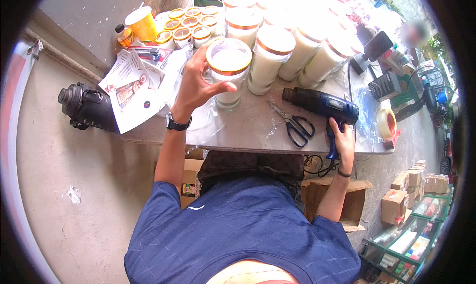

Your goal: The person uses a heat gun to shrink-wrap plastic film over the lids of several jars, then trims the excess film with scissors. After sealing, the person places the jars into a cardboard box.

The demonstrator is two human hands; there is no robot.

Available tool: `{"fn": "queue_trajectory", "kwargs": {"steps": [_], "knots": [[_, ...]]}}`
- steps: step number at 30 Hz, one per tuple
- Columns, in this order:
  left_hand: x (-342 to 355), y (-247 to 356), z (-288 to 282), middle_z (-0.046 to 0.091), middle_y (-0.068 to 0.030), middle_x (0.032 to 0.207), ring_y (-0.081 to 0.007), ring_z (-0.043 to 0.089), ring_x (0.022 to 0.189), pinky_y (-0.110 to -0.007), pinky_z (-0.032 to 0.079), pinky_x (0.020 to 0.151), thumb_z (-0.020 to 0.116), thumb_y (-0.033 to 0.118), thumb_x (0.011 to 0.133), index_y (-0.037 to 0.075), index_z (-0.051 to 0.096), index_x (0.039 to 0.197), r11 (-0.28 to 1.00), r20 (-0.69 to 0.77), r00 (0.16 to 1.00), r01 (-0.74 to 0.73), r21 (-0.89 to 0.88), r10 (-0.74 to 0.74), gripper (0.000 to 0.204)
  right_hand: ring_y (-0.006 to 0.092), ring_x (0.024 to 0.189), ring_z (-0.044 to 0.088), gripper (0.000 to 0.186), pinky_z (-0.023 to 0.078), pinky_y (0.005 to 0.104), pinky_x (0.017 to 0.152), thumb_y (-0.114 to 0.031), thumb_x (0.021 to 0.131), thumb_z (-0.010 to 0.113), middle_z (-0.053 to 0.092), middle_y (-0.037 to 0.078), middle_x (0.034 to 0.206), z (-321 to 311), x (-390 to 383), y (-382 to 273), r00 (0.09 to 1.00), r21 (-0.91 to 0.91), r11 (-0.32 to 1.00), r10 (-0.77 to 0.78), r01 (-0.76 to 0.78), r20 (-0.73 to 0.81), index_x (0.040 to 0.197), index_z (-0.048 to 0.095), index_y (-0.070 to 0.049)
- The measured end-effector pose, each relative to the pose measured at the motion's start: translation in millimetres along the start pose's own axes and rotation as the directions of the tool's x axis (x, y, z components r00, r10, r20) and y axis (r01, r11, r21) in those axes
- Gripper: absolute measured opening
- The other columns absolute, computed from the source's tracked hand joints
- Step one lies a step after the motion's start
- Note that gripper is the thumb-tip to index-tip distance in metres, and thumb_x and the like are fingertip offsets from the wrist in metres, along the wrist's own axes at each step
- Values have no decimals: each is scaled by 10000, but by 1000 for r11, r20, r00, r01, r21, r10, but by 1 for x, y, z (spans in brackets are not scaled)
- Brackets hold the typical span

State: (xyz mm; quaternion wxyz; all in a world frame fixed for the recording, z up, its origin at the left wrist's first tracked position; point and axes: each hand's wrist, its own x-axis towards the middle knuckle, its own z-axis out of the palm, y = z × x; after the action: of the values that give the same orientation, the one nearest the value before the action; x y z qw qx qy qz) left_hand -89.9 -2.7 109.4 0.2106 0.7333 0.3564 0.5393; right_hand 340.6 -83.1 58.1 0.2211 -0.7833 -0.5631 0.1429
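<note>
My left hand grips a tall clear jar with a gold-rimmed lid, standing on the grey table. A watch sits on that wrist. My right hand is closed around the handle of a blue and black heat gun, which lies on the table with its nozzle pointing left toward the jar. Black-handled scissors lie between the two hands. Behind the held jar stand several more white-filled jars with gold rims.
Small gold-lidded tins and a yellow cup sit at the back left, beside a printed leaflet and a black flask. A tape roll lies at the right. Cardboard boxes stand on the floor.
</note>
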Motion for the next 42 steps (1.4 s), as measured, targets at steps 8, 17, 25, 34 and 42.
{"fn": "queue_trajectory", "kwargs": {"steps": [8, 17, 25, 34, 42], "knots": [[1, -3, 21, 371, -194, 1535, -243, 405, 1392, -384, 288, 1167, 111, 829, 892, -67, 282, 1499, 789, 16, 943, 286, -543, -331, 1095, 422, 963, 657, 601, 503, 480, 852, -522, 951, 567, 678, 282, 984, -1, -13, -69, 986, -388, 921, -41, -26, -164, 954, 679, 69], [14, -2, 32, 646, -185, 1190, -200, 622, 1105, -329, 420, 1057, 51, 783, 921, -103, 473, 1344, 774, -53, 930, 271, -572, -364, 1069, 348, 1431, 367, 658, 290, 402, 1167, -265, 992, 576, 387, 265, 1517, 58, -41, -213, 691, 697, 400, -698, 595, -190, 1487, 321, 84], [-1, 8, 38, 464, -152, 1336, -273, 529, 1224, -454, 383, 1088, 195, 900, 814, 34, 329, 1454, 926, -392, 892, 72, -370, -226, 1085, 361, 1228, 580, 401, 437, 413, 1047, -202, 968, 597, 630, 232, 1274, 66, -61, -177, 822, 560, 655, -563, 507, -85, 1310, 594, 7], [-25, 24, 60, 380, -246, 1360, -278, 463, 1297, -390, 426, 1069, 871, 90, 641, 42, 22, 1474, 953, -262, 924, 231, -195, -277, 1190, 351, 1032, 558, 461, 464, 450, 898, -33, 814, 616, 582, 195, 1120, 48, -62, -71, 905, -229, 875, -417, 426, 90, 1260, 531, 44], [-37, 8, 41, 415, -150, 1428, -256, 407, 1366, -396, 313, 1160, 746, 301, 772, 24, 128, 1522, 875, -118, 954, 199, -441, -276, 1011, 436, 953, 587, 686, 492, 488, 843, 2, 858, 593, 520, 259, 1165, 22, -74, -83, 864, 293, 867, -466, 403, 190, 1488, 321, -16]]}}
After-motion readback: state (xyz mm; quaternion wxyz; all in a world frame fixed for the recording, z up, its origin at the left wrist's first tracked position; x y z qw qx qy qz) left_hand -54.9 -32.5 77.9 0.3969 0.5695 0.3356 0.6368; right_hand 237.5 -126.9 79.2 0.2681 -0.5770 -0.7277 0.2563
